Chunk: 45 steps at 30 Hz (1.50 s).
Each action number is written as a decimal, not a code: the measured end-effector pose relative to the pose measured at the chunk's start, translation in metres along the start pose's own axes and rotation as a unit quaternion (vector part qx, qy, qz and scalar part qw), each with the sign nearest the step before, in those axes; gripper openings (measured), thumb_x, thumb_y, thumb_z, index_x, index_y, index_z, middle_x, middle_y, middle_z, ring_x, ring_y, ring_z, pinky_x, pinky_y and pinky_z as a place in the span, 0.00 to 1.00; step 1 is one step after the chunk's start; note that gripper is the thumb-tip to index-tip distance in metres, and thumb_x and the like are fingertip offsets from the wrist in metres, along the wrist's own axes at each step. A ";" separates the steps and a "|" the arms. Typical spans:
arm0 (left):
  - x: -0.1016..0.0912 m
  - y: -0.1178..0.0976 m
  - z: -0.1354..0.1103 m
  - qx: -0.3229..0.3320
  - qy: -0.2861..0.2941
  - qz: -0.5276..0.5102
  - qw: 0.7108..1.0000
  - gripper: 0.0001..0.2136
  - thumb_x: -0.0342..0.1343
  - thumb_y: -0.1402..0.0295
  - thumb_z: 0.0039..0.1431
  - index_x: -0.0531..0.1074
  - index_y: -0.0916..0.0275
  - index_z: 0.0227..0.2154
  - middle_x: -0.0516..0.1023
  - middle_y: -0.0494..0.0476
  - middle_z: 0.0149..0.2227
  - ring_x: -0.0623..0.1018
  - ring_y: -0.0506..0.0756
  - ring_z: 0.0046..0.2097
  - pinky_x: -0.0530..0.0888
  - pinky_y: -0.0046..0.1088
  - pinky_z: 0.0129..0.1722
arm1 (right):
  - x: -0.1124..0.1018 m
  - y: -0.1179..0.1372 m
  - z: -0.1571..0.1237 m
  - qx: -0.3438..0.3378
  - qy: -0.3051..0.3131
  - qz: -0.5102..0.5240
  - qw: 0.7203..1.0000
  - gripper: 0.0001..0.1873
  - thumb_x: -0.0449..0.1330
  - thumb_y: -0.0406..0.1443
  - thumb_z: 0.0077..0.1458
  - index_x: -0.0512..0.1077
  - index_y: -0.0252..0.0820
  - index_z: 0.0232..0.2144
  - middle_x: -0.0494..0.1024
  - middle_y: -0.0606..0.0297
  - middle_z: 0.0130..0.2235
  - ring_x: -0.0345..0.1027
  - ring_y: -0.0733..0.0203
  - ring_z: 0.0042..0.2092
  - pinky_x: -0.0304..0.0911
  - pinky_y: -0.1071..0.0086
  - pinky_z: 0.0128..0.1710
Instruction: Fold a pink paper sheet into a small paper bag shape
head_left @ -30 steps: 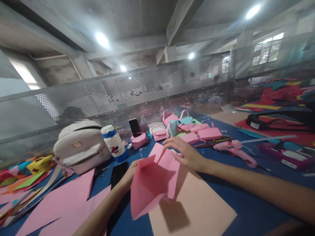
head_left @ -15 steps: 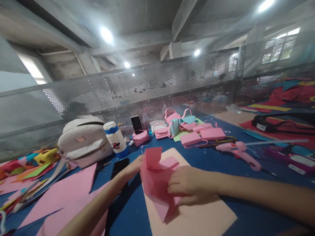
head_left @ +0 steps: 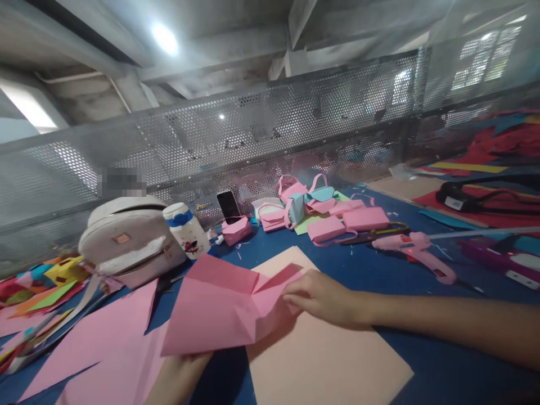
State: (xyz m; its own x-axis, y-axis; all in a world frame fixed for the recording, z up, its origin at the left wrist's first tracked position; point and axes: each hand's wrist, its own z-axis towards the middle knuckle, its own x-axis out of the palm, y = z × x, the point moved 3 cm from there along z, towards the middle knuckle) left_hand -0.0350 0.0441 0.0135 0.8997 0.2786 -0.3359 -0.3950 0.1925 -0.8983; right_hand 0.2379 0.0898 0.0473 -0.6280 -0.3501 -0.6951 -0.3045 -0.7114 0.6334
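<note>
A sheet of pink paper, creased and partly folded, is held up between my two hands. My right hand pinches its right end, thumb and fingers closed on the folded part. Beneath its left side my left hand supports the paper; the fingers are hidden behind it. Under the right part of the pink paper, a peach sheet lies flat on the blue table.
Small pink paper bags stand at the back, beside a phone. A pink glue gun lies right, near a purple device. A white backpack, a bottle and pink sheets are on the left.
The pink paper has been turned and opened out toward the left. My left hand has moved from its far edge to underneath, nearer me. My right hand now pinches its right end.
</note>
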 end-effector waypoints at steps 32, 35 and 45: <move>0.057 -0.051 0.027 0.285 0.077 0.255 0.921 0.27 0.63 0.68 0.56 0.64 0.49 0.57 0.28 0.53 0.70 0.41 0.71 0.69 0.55 0.54 0.64 | 0.019 -0.016 0.001 0.029 -0.015 -0.095 0.995 0.11 0.55 0.26 0.57 0.71 0.38 0.42 0.76 0.57 0.45 0.69 0.55 0.48 0.62 0.65 0.50; 0.060 -0.052 0.028 0.301 0.089 0.260 0.913 0.15 0.63 0.71 0.55 0.73 0.54 0.45 0.28 0.49 0.70 0.38 0.71 0.69 0.52 0.55 0.64 | 0.022 -0.018 0.008 0.045 -0.032 -0.110 0.992 0.07 0.53 0.28 0.60 0.71 0.38 0.35 0.76 0.59 0.39 0.70 0.56 0.42 0.63 0.67 0.44; 0.060 -0.045 0.026 0.334 0.097 0.291 0.891 0.15 0.61 0.72 0.55 0.71 0.58 0.46 0.28 0.59 0.70 0.39 0.74 0.69 0.56 0.59 0.62 | 0.027 -0.021 0.020 0.059 -0.054 -0.121 0.989 0.05 0.58 0.27 0.55 0.68 0.40 0.29 0.76 0.64 0.33 0.69 0.60 0.36 0.59 0.71 0.36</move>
State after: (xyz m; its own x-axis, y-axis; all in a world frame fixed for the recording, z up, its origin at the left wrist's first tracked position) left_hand 0.0325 0.0764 0.0412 0.4964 0.3593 -0.7902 -0.7695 0.6035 -0.2089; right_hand 0.2132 0.1070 0.0222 -0.5968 -0.1060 -0.7953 -0.5332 -0.6883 0.4918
